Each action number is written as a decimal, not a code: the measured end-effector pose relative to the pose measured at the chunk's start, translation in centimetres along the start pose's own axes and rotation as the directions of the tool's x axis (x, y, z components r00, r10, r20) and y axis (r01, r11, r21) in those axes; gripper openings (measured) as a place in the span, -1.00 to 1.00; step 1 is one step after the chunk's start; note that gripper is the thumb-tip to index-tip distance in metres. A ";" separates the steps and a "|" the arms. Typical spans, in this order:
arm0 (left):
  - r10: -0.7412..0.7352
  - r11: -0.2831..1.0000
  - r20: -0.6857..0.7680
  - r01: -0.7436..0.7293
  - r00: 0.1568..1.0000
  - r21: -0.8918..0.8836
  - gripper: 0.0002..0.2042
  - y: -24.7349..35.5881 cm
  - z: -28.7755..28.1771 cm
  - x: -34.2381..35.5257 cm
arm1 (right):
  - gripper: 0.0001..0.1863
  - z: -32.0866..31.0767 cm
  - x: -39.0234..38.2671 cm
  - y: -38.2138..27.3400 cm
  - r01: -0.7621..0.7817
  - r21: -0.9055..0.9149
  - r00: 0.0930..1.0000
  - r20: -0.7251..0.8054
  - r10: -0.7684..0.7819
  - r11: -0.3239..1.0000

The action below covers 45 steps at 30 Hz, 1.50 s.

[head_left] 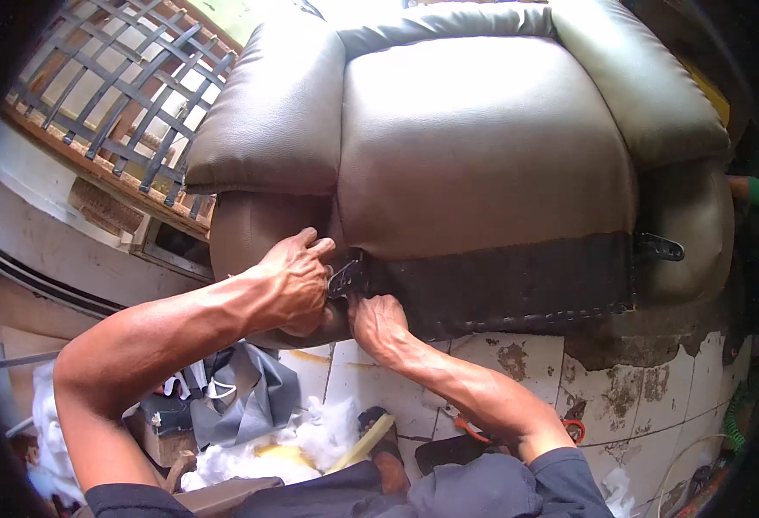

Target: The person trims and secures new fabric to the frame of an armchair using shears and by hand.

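A brown leather-like padded recliner backrest fills the upper middle, with a dark fabric strip along its lower part. A black metal bracket with holes sticks out at the strip's left end. My left hand lies against the upholstery just left of that bracket, its fingers bent and partly hidden. Directly below the bracket, my right hand is closed at the lower edge; what its fingers hold is hidden. A second black bracket juts out at the right end.
A wooden frame with woven dark straps stands at the far left. White stuffing and grey sheet material lie below my arms. Orange-handled scissors are by my right forearm. A green coiled hose lies at the right over worn tiles.
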<state>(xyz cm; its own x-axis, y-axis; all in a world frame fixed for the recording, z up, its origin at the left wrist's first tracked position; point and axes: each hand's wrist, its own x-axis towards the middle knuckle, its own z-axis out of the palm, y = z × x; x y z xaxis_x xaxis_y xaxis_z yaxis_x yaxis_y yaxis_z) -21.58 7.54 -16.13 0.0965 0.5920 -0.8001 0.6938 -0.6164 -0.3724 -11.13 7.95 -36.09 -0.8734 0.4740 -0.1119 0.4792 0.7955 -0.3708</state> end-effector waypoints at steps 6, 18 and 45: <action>-0.022 0.998 0.171 0.011 0.985 0.062 -0.10 1.8 -3.2 -2.4 | -0.70 -1.4 -0.8 0.0 0.004 0.005 1.000 0.007 -0.004 1.000; -0.089 0.984 0.025 0.084 0.996 0.158 -0.46 3.6 0.0 -2.0 | -0.59 -1.4 -2.0 0.3 -0.015 0.049 0.995 0.102 0.010 0.999; -0.273 0.918 -0.284 0.337 0.919 0.210 -0.55 8.7 2.5 -1.1 | -0.34 -13.3 1.8 6.7 0.279 -0.509 0.786 -0.366 -0.498 0.814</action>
<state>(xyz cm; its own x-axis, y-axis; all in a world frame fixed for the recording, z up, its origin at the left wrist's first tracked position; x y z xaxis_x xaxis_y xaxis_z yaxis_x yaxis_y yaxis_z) -17.44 0.22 -19.63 0.1022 0.8598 -0.5003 0.5189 -0.4752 -0.7106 -8.31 19.16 -26.47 -0.8934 0.1146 0.4344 0.1908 0.9722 0.1359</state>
